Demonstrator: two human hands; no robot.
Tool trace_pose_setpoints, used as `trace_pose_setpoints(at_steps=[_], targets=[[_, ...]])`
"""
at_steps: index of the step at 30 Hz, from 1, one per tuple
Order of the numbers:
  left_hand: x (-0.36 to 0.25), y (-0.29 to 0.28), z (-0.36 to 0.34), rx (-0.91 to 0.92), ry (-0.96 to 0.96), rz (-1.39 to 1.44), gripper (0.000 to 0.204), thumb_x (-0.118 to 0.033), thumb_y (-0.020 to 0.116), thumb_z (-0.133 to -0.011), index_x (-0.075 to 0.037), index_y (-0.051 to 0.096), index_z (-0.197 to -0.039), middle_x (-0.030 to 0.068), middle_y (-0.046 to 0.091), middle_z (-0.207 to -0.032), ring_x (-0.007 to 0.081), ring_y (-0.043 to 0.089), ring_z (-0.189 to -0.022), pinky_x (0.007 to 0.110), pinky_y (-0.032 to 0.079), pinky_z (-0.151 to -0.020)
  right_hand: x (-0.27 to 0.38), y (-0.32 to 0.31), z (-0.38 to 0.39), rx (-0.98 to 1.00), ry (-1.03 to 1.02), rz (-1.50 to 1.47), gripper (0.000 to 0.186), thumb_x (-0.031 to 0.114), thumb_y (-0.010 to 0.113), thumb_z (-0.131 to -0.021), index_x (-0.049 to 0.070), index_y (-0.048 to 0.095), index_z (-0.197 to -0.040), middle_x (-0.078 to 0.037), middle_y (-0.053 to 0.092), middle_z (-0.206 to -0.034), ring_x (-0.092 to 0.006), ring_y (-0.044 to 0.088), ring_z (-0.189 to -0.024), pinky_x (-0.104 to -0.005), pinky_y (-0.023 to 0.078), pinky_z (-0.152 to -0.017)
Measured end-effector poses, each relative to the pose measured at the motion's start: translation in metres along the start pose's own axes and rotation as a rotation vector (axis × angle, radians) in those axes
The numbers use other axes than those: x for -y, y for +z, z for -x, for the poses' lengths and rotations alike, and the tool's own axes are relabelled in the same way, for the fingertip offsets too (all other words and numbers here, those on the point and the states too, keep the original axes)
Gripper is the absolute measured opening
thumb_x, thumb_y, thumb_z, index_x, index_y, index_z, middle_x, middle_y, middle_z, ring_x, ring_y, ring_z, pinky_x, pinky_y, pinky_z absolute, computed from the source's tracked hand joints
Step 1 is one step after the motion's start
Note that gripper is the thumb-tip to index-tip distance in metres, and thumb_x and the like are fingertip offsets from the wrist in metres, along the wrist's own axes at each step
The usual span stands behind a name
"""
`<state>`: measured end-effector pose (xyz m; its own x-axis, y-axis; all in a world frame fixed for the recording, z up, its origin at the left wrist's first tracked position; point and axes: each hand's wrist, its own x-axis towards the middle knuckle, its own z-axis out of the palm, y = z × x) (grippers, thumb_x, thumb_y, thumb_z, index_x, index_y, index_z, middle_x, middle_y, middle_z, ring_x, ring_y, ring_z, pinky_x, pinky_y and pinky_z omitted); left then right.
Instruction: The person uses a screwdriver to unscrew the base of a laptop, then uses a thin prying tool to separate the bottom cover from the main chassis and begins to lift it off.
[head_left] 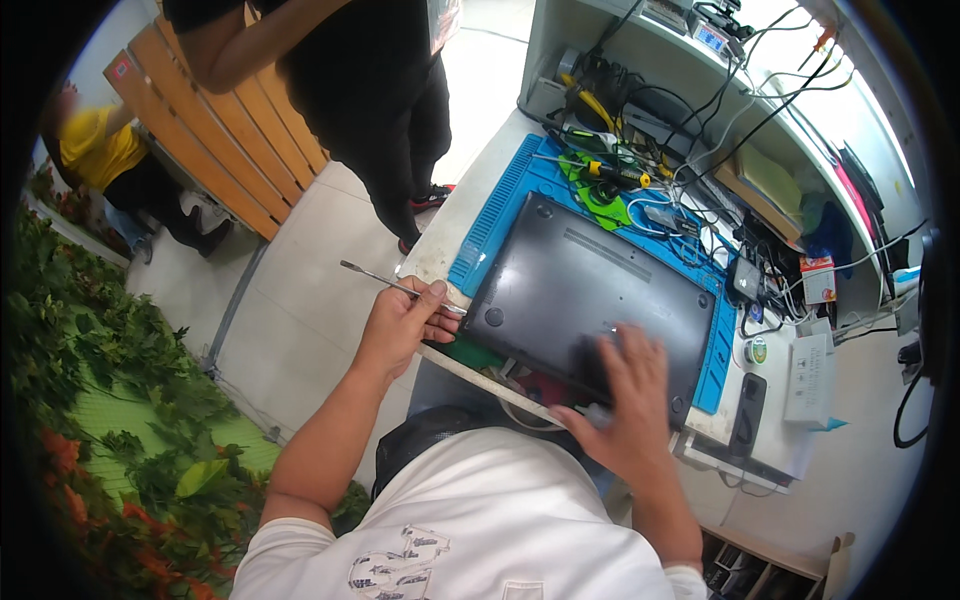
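Observation:
A dark laptop (590, 290) lies bottom side up, its vent slots and round rubber feet showing. It rests across a blue work mat (497, 205) and the table's near edge. Between its fingers, my left hand (403, 322) pinches a thin metal pry tool (380, 277). One flattened end of the tool points away to the left; the other reaches close to the laptop's left corner. Whether it touches the case I cannot tell. Over the laptop's near edge, my right hand (630, 400) is spread and slightly blurred, holding nothing. I cannot tell whether its fingertips touch the cover.
Behind the laptop lie a yellow-and-black screwdriver (620, 175), a green holder (597, 200) and tangled cables. A black elongated device (746, 415) and a white box (808, 380) sit at the right. Someone in black (370, 100) stands beyond the table; someone in yellow (95, 150) is at far left.

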<state>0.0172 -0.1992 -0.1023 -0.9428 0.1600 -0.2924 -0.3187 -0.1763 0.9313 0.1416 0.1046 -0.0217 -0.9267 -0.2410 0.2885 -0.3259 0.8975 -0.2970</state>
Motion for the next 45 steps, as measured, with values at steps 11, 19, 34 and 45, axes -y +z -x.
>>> trace_pose_setpoints(at_steps=[11, 19, 34, 45], targets=[[-0.001, 0.002, 0.011, 0.001, -0.004, 0.051, 0.029, -0.03, 0.068, -0.112, -0.003, 0.061, -0.104, 0.0146, 0.076, -0.094, 0.0216, 0.078, -0.079, 0.033, 0.066, -0.068, 0.014, 0.063, -0.15, 0.29, -0.6, -0.106, 0.044, 0.034, 0.088, -0.076, 0.006, 0.074, -0.107, -0.01, 0.066, -0.111, -0.0292, 0.06, -0.115, -0.043, 0.046, -0.103], [0.012, 0.007, 0.026, -0.062, 0.113, 0.06, 0.027, -0.024, 0.065, -0.113, 0.001, 0.059, -0.108, 0.0181, 0.076, -0.1, 0.0258, 0.08, -0.085, 0.035, 0.069, -0.076, 0.01, 0.07, -0.172, 0.406, -0.689, -0.204, 0.04, 0.034, 0.089, -0.069, 0.012, 0.075, -0.099, -0.006, 0.066, -0.104, -0.0273, 0.061, -0.11, -0.0409, 0.046, -0.096], [0.032, -0.002, 0.045, 0.009, 0.394, -0.122, 0.016, -0.005, 0.073, -0.106, 0.005, 0.061, -0.11, 0.0208, 0.079, -0.113, 0.0252, 0.08, -0.104, 0.035, 0.067, -0.09, 0.018, 0.079, -0.197, 0.664, -0.557, -0.224, 0.028, 0.027, 0.055, -0.098, 0.009, 0.077, -0.097, -0.007, 0.067, -0.101, -0.0265, 0.058, -0.111, -0.0442, 0.042, -0.103], [0.044, 0.002, 0.044, -0.037, 0.484, -0.086, 0.019, -0.009, 0.074, -0.107, 0.004, 0.061, -0.106, 0.0207, 0.079, -0.115, 0.0222, 0.079, -0.106, 0.03, 0.065, -0.089, 0.012, 0.095, -0.195, 0.632, -0.544, -0.285, 0.028, 0.027, 0.055, -0.097, 0.007, 0.075, -0.093, -0.007, 0.067, -0.099, -0.0261, 0.058, -0.109, -0.0421, 0.037, -0.106]])
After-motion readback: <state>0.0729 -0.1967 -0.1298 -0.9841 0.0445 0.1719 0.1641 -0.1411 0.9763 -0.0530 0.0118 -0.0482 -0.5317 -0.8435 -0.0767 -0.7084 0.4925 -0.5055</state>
